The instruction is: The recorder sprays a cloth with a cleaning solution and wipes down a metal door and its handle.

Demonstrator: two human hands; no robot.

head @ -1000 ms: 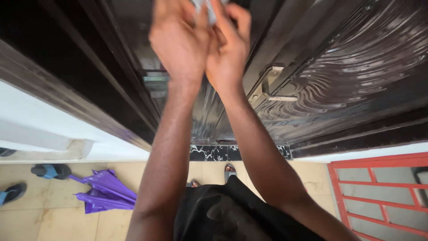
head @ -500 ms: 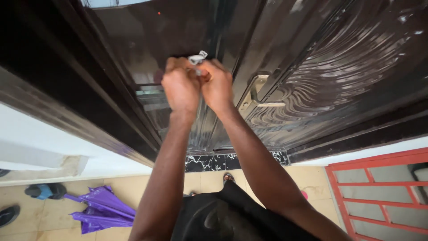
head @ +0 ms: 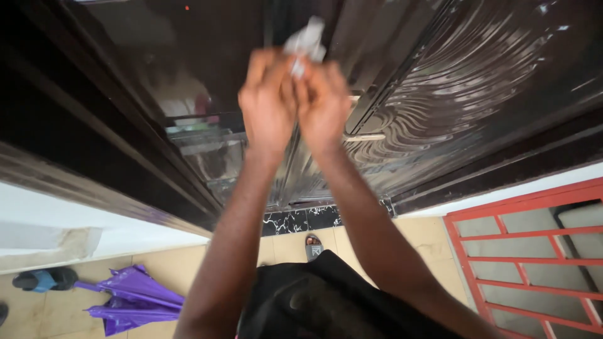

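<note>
I am lifting both hands, left hand [head: 269,100] and right hand [head: 323,103], higher up the dark door [head: 477,94] than a moment ago, together pinching the crumpled wipe [head: 306,39] between fingertips.

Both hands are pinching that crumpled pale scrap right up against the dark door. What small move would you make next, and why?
Probably press the crumpled pale scrap flat against the dark door. The left hand and right hand pinch it together at their fingertips, bunched and blurred, right at the glossy panel above the door handle, so little of it looks to be meeting the surface.
</note>
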